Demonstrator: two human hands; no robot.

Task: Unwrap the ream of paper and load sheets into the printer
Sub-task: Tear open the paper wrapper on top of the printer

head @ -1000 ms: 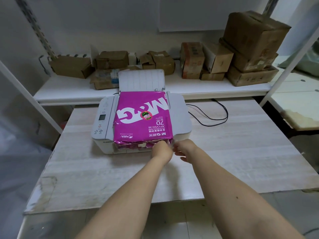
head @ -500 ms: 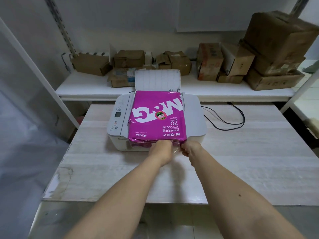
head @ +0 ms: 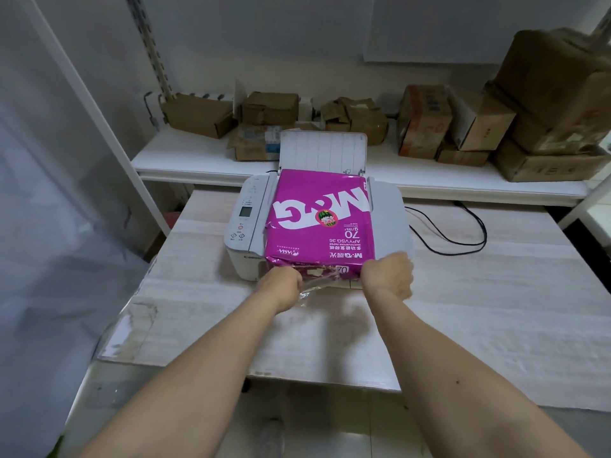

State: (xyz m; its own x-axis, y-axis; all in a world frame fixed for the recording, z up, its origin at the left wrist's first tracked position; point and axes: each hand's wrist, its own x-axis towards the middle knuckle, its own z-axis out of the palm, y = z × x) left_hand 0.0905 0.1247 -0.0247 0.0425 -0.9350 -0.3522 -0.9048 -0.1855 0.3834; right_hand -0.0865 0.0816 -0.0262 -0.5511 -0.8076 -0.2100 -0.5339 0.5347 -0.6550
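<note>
A magenta-wrapped ream of paper [head: 322, 223] lies flat on top of a white printer [head: 246, 223] on the table. The printer's rear paper tray [head: 323, 148] stands raised behind the ream. My left hand [head: 281, 287] grips the wrapper at the ream's near end, left of centre, and a strip of clear film [head: 312, 285] stretches from it. My right hand [head: 388, 276] is closed on the near right corner of the wrapper. The near end flap looks torn and crumpled between my hands.
A pale wooden table [head: 496, 292] carries the printer. A black cable [head: 463, 226] loops on it to the right. Behind it, a white shelf [head: 185, 160] holds several cardboard boxes [head: 558, 104]. White shelf posts slant at both sides.
My hands, close together at the ream's near right corner before, have pulled apart: the left went left, the right stayed at the corner. The wrapper's near end has opened up.
</note>
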